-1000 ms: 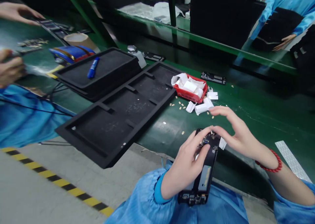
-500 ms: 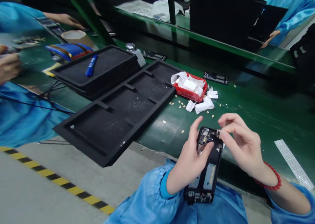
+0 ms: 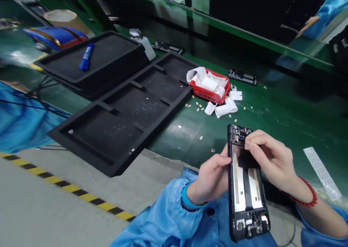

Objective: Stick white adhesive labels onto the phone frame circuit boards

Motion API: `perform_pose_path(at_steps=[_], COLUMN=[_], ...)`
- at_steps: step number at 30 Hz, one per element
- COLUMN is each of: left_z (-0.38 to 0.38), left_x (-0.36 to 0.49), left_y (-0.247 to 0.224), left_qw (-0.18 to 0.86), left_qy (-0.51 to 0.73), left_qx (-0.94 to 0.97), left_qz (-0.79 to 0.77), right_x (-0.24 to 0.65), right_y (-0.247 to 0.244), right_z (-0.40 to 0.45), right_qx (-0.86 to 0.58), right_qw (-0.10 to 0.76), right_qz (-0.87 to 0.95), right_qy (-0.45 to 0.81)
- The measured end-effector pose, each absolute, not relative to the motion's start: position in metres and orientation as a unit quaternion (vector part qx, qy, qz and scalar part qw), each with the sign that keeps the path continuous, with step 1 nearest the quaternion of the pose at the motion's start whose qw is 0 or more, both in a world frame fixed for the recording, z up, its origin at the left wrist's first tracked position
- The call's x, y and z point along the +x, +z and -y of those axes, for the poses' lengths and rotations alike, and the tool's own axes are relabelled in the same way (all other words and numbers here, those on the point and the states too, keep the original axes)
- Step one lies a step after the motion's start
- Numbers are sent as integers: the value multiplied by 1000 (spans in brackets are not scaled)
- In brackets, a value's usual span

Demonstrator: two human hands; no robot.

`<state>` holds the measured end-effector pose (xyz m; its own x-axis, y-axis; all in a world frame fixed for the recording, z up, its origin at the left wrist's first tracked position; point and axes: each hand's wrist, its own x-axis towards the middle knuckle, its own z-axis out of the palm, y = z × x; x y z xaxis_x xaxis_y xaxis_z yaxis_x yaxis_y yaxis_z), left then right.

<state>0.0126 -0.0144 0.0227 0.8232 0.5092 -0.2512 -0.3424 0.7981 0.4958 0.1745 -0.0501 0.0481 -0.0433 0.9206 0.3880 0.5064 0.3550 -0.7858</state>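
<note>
An opened smartphone with its inside exposed stands tilted in front of me, circuit board end up. My left hand is closed around its left edge, thumb along the side. My right hand is pinched over the upper right of the phone, fingertips just at the lower edge of the circuit board. Whatever lies between those fingertips is too small or hidden to name. Below the board, the metal plate shows two pale strips and a dark band down the middle.
A red bin holds white paper pieces, with scraps scattered around it. To the left lie a black compartment tray and a black box bearing a blue marker. Another phone frame lies behind, and a white label strip at right.
The phone has turned and tipped, showing more of its metal plate. My left thumb has moved from over the board to the side edge. My right fingertips have shifted slightly over the phone.
</note>
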Motion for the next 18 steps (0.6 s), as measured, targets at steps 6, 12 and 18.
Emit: perform_pose_path(at_steps=[6, 12, 18], left_z=[16, 18, 9], left_x=[11, 8, 8], left_y=[13, 15, 20], left_qw=[837, 752, 741], left_qy=[284, 303, 294], left_qx=[434, 531, 573], left_qz=[-174, -246, -190], right_x=[176, 176, 177], right_y=[79, 87, 88], right_z=[52, 46, 46], right_qx=[-499, -470, -442], right_qw=[375, 326, 330], right_qz=[698, 740, 760], right_qy=[350, 354, 344])
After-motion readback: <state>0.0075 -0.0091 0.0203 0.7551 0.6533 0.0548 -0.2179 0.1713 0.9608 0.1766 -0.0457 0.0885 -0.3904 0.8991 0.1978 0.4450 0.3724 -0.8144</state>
